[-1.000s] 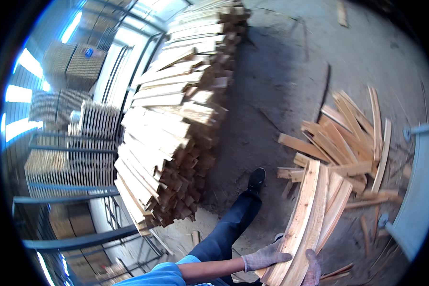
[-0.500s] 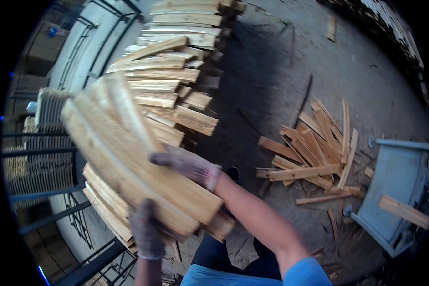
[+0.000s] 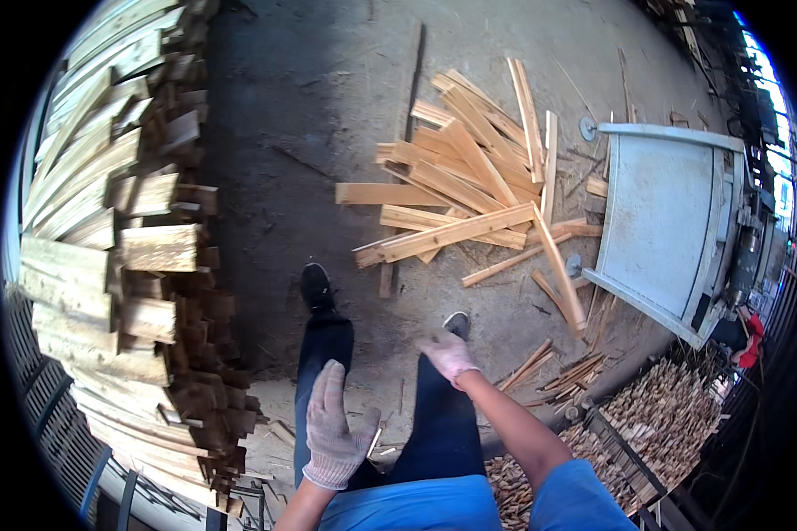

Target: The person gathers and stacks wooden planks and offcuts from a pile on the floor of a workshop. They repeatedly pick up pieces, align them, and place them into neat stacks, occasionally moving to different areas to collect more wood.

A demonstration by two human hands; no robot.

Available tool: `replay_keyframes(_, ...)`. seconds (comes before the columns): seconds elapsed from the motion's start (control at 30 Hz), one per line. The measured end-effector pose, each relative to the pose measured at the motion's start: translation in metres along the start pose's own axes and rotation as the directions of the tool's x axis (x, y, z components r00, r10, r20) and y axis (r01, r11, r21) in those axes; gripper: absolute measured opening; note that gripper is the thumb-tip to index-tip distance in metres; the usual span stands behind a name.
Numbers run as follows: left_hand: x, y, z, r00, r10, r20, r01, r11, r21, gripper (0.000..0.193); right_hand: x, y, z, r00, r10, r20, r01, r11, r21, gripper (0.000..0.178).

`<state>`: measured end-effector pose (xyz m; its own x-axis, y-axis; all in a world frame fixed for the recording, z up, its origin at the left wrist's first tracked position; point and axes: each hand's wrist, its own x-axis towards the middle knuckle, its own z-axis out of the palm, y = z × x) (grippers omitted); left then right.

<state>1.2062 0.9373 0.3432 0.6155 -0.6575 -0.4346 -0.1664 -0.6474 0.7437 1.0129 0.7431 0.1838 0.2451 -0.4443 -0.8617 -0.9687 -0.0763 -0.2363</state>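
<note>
Both of my hands wear knitted work gloves and hold nothing. My left hand is raised over my left thigh, its fingers stretched upward and the thumb apart. Over my right knee is my right hand, its fingers reaching leftward, apart and slightly smeared by motion. To the left of me stands a tall stack of wooden boards, their ends jutting out unevenly. Ahead on the floor lies a loose pile of wooden boards, crossing one another at many angles. Neither hand touches the stack or the pile.
At the right a pale blue metal machine table stands past the pile. Thin wood strips lie on the floor near my right foot. A large mass of wood pieces fills the lower right. One long dark bar lies on the concrete.
Half a second ago both hands held several wide boards at the stack; now they have let go and drawn back toward my body. My view has turned right, toward the floor pile and machine.
</note>
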Motion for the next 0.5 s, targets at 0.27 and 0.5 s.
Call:
replay_keyframes(0.27,0.007,-0.048,0.097,0.905,-0.275,0.323,0.248,0.961,0.122,0.071,0.045,0.167,-0.06,0.962,0.253,-0.105,-0.214,0.933,0.289,0.051)
replay_keyframes(0.5,0.134,-0.113,0.206,0.904,-0.072,0.421,-0.12,0.903,0.412,0.076,0.162,0.288,-0.006,0.932,0.35,0.095,-0.357,0.836,0.417,0.083)
